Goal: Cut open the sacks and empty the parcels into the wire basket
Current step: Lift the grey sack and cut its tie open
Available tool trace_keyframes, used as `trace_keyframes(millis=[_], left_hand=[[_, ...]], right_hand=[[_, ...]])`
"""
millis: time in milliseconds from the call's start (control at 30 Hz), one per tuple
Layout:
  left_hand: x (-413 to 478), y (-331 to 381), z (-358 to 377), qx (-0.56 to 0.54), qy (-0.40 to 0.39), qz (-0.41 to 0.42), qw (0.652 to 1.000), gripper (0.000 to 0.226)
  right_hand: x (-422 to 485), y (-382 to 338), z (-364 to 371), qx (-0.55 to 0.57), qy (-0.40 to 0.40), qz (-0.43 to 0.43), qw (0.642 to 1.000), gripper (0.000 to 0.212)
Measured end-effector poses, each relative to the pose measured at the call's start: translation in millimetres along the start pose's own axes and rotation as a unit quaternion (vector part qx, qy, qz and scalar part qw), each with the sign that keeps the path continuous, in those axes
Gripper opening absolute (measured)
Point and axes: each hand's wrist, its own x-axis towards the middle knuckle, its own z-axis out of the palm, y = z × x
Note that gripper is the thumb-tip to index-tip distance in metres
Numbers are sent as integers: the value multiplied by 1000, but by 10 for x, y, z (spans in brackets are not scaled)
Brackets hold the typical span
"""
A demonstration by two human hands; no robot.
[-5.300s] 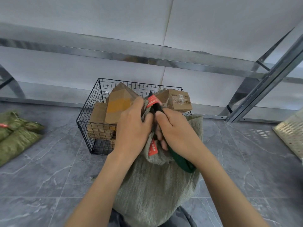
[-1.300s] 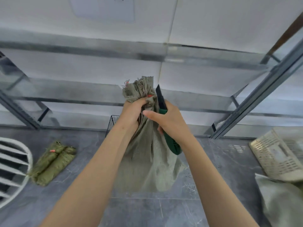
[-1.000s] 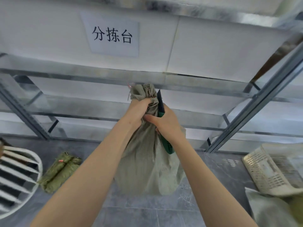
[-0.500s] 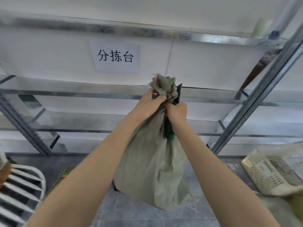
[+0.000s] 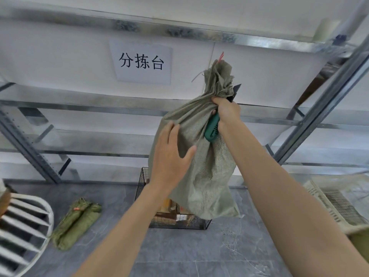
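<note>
Right hand: upper middle of the frame, fingers curled tight round the gathered neck of the sack, pinning the cutter's green handle against the cloth.
Left hand: centre of the frame, fingers straight and spread, gripping nothing, palm toward the sack's left side; contact hard to judge.
Cutter: green handle slanting down-left below the right fist, dark blade tip poking out above it beside the bunched top.
Sack: grey-green weave, hanging from the right hand, lower end in front of the wire basket.
Wire basket: black, on the grey floor at lower centre, mostly hidden behind the sack and left forearm.
Parcels: brown cardboard inside the basket, partly seen.
Folded sacks: green, on the floor at lower left.
Sign: white sheet with black characters, upper left of centre.
Crate: white plastic, right edge.
</note>
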Motion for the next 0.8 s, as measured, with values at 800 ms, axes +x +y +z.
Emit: trace_keyframes(millis=[800], left_hand=[[-924,-597,1108,-365,-268,-619,642,73]], right_hand=[[378,-28,-82,-24,17,5,1000,15]])
